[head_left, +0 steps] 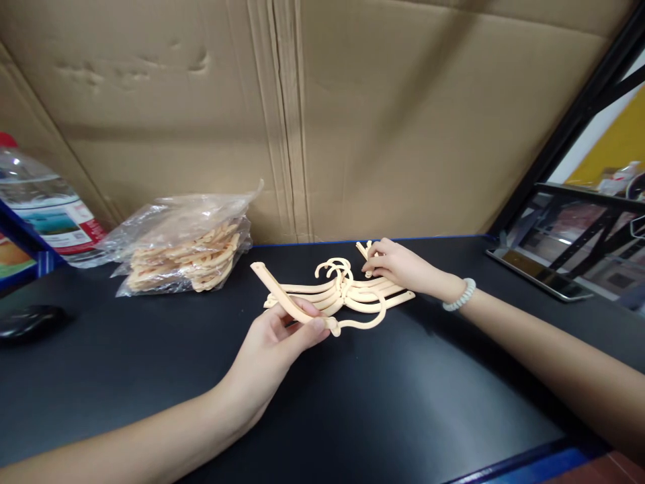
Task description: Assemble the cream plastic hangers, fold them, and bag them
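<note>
in front of the hanger pile (345,287), the left hand (272,343) pinches a hooked hanger arm (273,285). behind the pile, the right hand (400,264) curls, grip unclear, at slim parts (361,250); likely picking, needing firm fingertips.

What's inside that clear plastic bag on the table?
The clear plastic bag holds a pile of cream-coloured pieces, coloured like the hanger part in the left hand. Creased film and overlapping pieces hide the rest, so I can't tell how many.
</note>
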Tool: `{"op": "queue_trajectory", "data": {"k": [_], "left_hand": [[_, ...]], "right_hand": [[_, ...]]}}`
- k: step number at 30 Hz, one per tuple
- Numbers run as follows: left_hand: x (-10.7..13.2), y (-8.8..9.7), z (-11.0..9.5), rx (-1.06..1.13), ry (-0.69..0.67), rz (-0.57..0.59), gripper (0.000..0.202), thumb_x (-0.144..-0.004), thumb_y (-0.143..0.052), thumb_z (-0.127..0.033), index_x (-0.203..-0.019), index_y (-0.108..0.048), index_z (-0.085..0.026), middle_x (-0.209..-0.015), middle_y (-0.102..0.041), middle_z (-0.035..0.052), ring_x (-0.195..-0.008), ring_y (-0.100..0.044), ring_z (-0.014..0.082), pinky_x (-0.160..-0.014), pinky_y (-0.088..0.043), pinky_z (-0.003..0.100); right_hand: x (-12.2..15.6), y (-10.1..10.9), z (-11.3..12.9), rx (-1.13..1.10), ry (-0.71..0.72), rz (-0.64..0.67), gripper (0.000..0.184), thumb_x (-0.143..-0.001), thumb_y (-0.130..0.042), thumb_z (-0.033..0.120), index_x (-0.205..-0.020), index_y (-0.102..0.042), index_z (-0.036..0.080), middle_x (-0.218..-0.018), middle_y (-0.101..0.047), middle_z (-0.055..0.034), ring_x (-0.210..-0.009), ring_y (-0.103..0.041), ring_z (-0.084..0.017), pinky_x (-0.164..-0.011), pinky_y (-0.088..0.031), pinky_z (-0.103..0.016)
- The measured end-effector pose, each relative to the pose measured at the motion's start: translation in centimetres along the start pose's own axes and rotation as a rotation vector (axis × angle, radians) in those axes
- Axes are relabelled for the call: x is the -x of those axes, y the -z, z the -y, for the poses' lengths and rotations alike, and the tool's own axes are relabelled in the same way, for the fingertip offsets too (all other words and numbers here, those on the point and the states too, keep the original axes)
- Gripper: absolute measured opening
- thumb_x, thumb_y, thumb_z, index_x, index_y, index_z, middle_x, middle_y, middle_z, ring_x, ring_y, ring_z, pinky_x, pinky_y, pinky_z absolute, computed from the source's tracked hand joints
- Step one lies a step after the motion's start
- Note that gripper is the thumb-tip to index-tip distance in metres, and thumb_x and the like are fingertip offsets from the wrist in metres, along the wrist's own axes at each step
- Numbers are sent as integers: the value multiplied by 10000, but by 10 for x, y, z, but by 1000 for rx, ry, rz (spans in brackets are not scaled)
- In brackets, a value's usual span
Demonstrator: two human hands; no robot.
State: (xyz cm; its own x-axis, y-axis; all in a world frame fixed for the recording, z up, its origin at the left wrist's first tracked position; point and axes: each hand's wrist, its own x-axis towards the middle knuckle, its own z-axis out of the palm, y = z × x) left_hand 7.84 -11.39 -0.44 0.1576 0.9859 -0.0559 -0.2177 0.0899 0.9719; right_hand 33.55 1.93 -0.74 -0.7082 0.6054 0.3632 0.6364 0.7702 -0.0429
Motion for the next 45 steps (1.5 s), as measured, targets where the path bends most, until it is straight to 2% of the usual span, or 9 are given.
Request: {"op": "queue_trajectory", "data": {"k": [6, 10, 12, 17, 25, 31, 35, 38, 45], "left_hand": [[0, 2, -1, 73, 14, -16, 211, -745, -812, -227, -842, -634, -168, -829, -683, -1, -845, -646, 128, -844, -538, 233], [-2, 3, -1, 180, 49, -22, 153, -762, -796, -188, -828, -661, -161, -872, -675, 0, -887, -635, 114, -878, -539, 215], [-3, 3, -1, 222, 58, -15, 145, -763, -793, -169, -834, -667, -157, -870, -674, 4, -901, -638, 118, -893, -538, 220], [-3, 1, 0, 238, 27, -26, 128, -781, -773, -160, -836, -658, -153, -958, -692, 30, -973, -641, 139, -908, -530, 233], [2, -3, -1, -19, -8, 67, 208, -750, -800, -240, -791, -615, -154, -874, -713, 40, -856, -656, 160, -836, -517, 278], [2, -3, 0, -10, -30, 83, 221, -740, -806, -215, -781, -596, -159, -807, -681, -2, -814, -634, 127, -809, -499, 244], [3, -3, 2, 3, -31, 85, 233, -720, -819, -193, -811, -607, -161, -786, -681, -9, -780, -633, 114, -763, -507, 221], [3, -3, 2, -18, -38, 91, 202, -739, -801, -192, -835, -625, -162, -794, -685, -1, -768, -620, 112, -725, -518, 210], [3, -3, 1, -60, -59, 70, 141, -742, -787, -217, -809, -679, -155, -817, -669, 16, -795, -619, 139, -671, -545, 214]], "right_hand": [[1, 10, 10, -164, -44, -202, 169, -944, -504, 218, -925, -671, 200, -947, -566, -78, -857, -545, -187, -764, -462, -335], [11, 22, 41, -547, -276, -439, 170, -964, -495, 324, -1065, -572, 211, -617, -526, 44, -543, -480, -112, -554, -409, -263], [15, 26, 62, -800, -371, -405, 208, -960, -507, 373, -1085, -532, 210, -550, -552, 65, -475, -500, -101, -508, -419, -247], [19, 26, 102, -1272, -436, -257, 288, -881, -631, 388, -1064, -501, 208, -794, -703, -12, -558, -684, -144, -568, -569, -298], [20, 20, 110, -1418, -359, -286, 293, -843, -696, 296, -1098, -573, 224, -1002, -707, -51, -859, -714, -180, -812, -587, -371], [22, 19, 118, -1393, -453, -383, 183, -902, -611, 346, -936, -696, 188, -959, -702, -69, -749, -614, -134, -672, -505, -286], [23, 13, 118, -1576, -608, -425, 99, -839, -689, 272, -892, -640, 204, -903, -694, -35, -694, -536, -103, -654, -447, -253], [21, 10, 117, -1724, -646, -480, 226, -804, -722, 239, -991, -595, 248, -811, -660, 16, -719, -543, -106, -718, -450, -262], [23, 10, 120, -1656, -616, -370, 142, -882, -643, 340, -923, -627, 205, -926, -639, -30, -916, -570, -156, -731, -438, -274]]}}
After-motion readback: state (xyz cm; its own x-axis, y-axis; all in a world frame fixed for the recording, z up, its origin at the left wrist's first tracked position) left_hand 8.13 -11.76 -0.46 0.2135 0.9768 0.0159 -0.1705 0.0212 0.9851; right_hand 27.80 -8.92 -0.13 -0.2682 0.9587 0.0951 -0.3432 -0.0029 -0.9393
